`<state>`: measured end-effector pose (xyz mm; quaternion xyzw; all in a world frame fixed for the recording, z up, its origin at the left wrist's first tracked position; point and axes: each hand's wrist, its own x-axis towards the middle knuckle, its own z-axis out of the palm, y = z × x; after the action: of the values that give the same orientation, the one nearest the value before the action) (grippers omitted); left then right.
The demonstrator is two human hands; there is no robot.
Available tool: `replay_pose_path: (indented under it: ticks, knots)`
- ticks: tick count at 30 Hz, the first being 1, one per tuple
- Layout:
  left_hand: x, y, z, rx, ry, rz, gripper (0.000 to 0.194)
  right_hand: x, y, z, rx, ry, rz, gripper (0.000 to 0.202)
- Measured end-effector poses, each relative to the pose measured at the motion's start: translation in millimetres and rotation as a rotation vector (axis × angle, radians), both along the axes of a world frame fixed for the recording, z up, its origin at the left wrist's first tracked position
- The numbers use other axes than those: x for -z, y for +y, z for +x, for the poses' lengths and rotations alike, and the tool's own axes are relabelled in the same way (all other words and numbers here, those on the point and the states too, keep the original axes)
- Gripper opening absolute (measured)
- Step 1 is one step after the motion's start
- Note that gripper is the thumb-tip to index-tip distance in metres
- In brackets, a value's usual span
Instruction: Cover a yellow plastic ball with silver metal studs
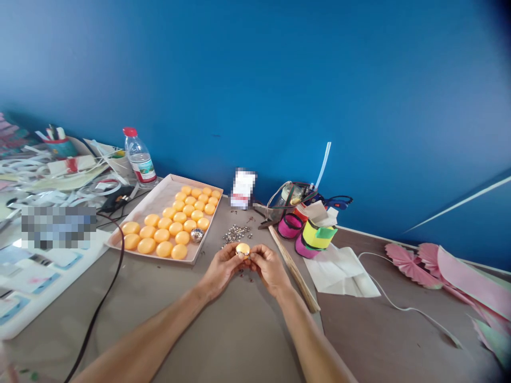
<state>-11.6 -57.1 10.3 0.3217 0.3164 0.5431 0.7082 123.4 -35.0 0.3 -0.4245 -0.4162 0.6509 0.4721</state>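
Between both hands, above the grey table, is a yellow-orange ball [242, 248] with a band of small silvery pieces round its lower part. My left hand [223, 267] is closed on its left side, fingertips pinched against it. On the other side my right hand [267, 266] grips it with thumb and fingers. Just beyond the hands lies a loose pile of small shiny metal studs [236, 234]. To the left, a shallow cardboard tray [149, 186] bears rows of similar yellow-orange balls [175, 229]. One silver-covered ball [197, 234] sits at the tray's right edge.
A wooden strip [295, 271] lies right of my hands. Behind it stand pink and yellow fabric rolls [315, 236] and a jar [291, 194]. A plastic bottle [139, 159] stands behind the tray. A dark cable [107, 298] crosses the left side; pink folded paper [415, 263] lies far right.
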Motion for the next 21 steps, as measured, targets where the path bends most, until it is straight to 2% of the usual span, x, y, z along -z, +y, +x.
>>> replay_pose_path:
  ticks: [5, 8, 10, 13, 17, 21]
  knots:
    - [1.9, -1.7, 0.8, 0.019, -0.048, -0.017, 0.025, -1.8, 0.1, -2.6, 0.051, 0.088, -0.081, 0.027]
    - [2.3, -0.5, -2.2, 0.059, -0.125, -0.091, 0.022, -2.8, 5.5, 5.0, 0.01, 0.108, -0.074, 0.024]
    - [2.2, 1.8, -5.2, 0.071, -0.171, -0.16, 0.021, -2.5, 10.5, 13.7, 0.001, 0.021, -0.009, 0.019]
    - [2.5, 6.4, -9.2, 0.053, -0.23, -0.216, 0.018, -1.0, 14.6, 24.0, 0.062, -0.387, 0.234, 0.013]
    - [3.4, 9.8, -11.1, 0.061, -0.3, -0.19, 0.016, 1.5, 8.5, 21.6, -0.114, -0.85, 0.519, 0.019]
    - [3.0, 9.4, -10.4, 0.075, -0.306, -0.184, 0.017, 4.7, 1.6, 12.8, -0.215, -1.231, 0.613, 0.02]
